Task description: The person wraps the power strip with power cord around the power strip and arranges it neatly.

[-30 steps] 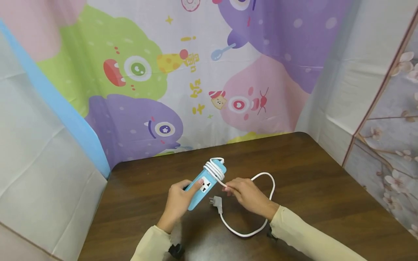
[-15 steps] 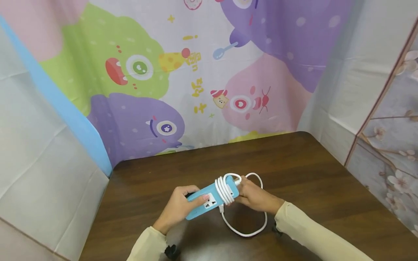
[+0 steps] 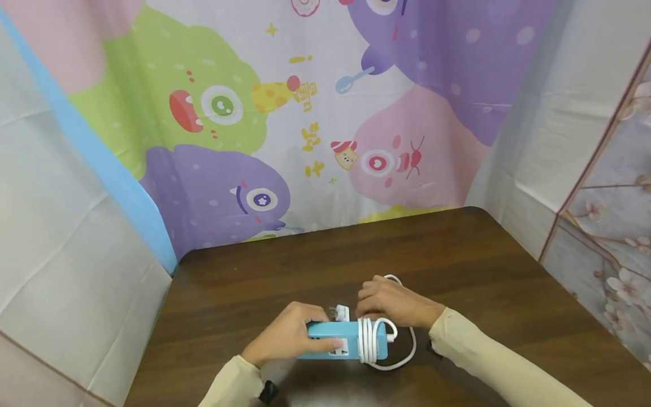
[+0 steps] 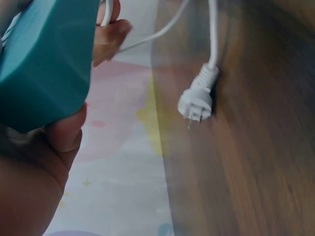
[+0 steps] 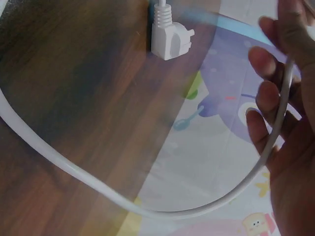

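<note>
My left hand (image 3: 289,334) grips the left part of a light blue power strip (image 3: 350,328), thumb over its white socket. Around the strip's right end are several turns of white cord (image 3: 367,342). Just behind the strip, my right hand (image 3: 389,302) holds the loose cord; in the right wrist view its fingers curl round the cord (image 5: 182,215), which crosses the palm. Beyond the strip shows the white plug (image 3: 343,313), prongs to the left. It also appears in the left wrist view, where the power strip (image 4: 51,64) fills the upper left.
Both hands work over a dark brown wooden table (image 3: 244,288). A curtain with cartoon monsters (image 3: 315,209) hangs behind its far edge. Pale fabric panels (image 3: 76,243) stand along the left and right sides.
The power strip has turned from slanting up to the right to lying level, and has come lower. My right hand has passed the cord round its end and is now behind it.
</note>
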The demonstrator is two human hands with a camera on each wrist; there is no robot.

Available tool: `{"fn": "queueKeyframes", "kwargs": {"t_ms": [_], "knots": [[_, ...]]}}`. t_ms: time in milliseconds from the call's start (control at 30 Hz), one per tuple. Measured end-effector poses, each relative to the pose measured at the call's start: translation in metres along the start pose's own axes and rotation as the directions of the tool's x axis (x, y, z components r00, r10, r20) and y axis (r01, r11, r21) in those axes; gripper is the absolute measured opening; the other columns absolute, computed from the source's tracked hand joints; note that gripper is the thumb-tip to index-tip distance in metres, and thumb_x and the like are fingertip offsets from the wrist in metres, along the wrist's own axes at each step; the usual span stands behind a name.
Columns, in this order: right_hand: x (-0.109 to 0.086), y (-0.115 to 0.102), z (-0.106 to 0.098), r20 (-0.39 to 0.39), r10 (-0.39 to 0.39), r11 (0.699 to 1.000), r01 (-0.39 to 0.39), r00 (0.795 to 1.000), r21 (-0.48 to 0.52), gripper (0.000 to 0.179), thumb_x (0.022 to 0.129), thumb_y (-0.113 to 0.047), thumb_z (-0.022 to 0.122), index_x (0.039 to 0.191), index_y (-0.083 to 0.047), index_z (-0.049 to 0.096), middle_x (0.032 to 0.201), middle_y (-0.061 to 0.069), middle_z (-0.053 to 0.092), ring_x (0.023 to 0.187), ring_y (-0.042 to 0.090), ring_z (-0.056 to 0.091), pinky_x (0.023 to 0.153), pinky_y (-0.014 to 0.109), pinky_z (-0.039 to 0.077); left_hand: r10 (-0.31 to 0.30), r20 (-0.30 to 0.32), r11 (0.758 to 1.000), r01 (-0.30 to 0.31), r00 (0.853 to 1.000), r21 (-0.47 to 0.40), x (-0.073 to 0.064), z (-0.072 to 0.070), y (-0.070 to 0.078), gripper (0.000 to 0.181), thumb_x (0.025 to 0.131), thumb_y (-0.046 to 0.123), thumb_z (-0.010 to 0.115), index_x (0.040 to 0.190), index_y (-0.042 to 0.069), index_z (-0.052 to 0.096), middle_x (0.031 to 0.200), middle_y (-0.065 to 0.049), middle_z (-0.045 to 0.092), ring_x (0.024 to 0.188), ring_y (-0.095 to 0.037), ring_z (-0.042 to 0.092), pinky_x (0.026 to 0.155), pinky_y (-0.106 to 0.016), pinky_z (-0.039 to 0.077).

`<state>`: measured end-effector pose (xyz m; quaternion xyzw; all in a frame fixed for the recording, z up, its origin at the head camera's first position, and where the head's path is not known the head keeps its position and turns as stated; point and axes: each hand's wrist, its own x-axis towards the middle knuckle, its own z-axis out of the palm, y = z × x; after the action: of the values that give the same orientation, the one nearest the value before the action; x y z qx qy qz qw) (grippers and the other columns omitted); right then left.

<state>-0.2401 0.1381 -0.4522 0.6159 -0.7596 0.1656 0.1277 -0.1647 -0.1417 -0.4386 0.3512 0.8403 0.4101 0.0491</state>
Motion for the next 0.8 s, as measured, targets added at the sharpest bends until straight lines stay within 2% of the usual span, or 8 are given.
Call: {"fn": "queueKeyframes", "kwargs": {"t_ms": [100,167,267,400,567,667,800], "knots": [[0.003,-0.001,-0.001,-0.015,-0.004,0.998,0.003,1.0,-0.061,0.007,0.092,-0.035,0.075,0.09,-0.028,0.074,0.087,-0.018,0.062,0.079,0.001,0.052,0.071,0.021,0.04,0.037,0.007,0.988,-0.037,0.999,0.149,-0.001,0.007,-0.002,0.031,0.086,0.058,0.078,0.077,0.03,0.067,0.071,0.02,0.057,0.057,0.004,0.046,0.051,-0.016,0.039],[0.005,-0.002,-0.002,-0.049,-0.005,0.995,0.001,0.999,-0.099,0.011,0.089,-0.037,0.078,0.086,-0.027,0.073,0.084,-0.017,0.061,0.078,0.001,0.055,0.07,0.021,0.045,0.057,-0.006,0.964,-0.053,0.998,0.26,-0.001,0.01,-0.002,0.035,0.084,0.062,0.078,0.076,0.03,0.066,0.069,0.022,0.052,0.055,0.006,0.041,0.049,-0.015,0.034],[0.008,-0.003,-0.004,-0.094,-0.002,0.989,-0.012,0.996,-0.144,0.016,0.088,-0.038,0.079,0.082,-0.025,0.071,0.078,-0.015,0.057,0.073,0.0,0.055,0.064,0.021,0.047,0.061,-0.035,0.93,-0.044,0.998,0.365,0.0,0.011,-0.001,0.037,0.084,0.064,0.077,0.075,0.03,0.065,0.069,0.022,0.051,0.056,0.006,0.04,0.048,-0.015,0.034],[0.012,-0.009,-0.007,-0.111,0.024,0.978,-0.046,0.993,-0.201,0.02,0.089,-0.04,0.078,0.08,-0.024,0.07,0.075,-0.014,0.053,0.067,-0.001,0.05,0.057,0.019,0.044,0.048,-0.075,0.896,-0.01,0.996,0.445,0.002,0.012,-0.001,0.041,0.084,0.065,0.076,0.07,0.03,0.061,0.069,0.021,0.05,0.056,0.004,0.042,0.048,-0.018,0.035],[0.017,-0.016,-0.008,-0.104,0.065,0.964,-0.09,0.992,-0.25,0.017,0.09,-0.037,0.079,0.082,-0.024,0.072,0.075,-0.013,0.053,0.065,0.0,0.051,0.053,0.02,0.043,0.078,-0.119,0.825,0.003,0.99,0.565,0.005,0.015,-0.002,0.046,0.083,0.065,0.076,0.066,0.029,0.053,0.067,0.018,0.045,0.054,0.002,0.038,0.044,-0.019,0.03],[0.02,-0.019,-0.008,-0.101,0.076,0.956,-0.101,0.992,-0.274,0.013,0.089,-0.03,0.081,0.083,-0.023,0.072,0.076,-0.012,0.054,0.065,0.002,0.053,0.05,0.021,0.041,0.084,-0.149,0.788,0.026,0.985,0.615,0.006,0.017,-0.001,0.046,0.083,0.063,0.077,0.067,0.025,0.056,0.065,0.015,0.043,0.053,0.001,0.036,0.043,-0.02,0.027],[0.024,-0.024,-0.011,-0.113,0.082,0.943,-0.113,0.99,-0.312,0.01,0.092,-0.025,0.08,0.085,-0.02,0.074,0.077,-0.01,0.055,0.064,0.004,0.054,0.048,0.022,0.04,0.067,-0.202,0.76,0.081,0.977,0.645,0.007,0.018,0.0,0.046,0.085,0.061,0.076,0.072,0.019,0.064,0.065,0.012,0.044,0.052,-0.002,0.035,0.043,-0.021,0.028]]}}
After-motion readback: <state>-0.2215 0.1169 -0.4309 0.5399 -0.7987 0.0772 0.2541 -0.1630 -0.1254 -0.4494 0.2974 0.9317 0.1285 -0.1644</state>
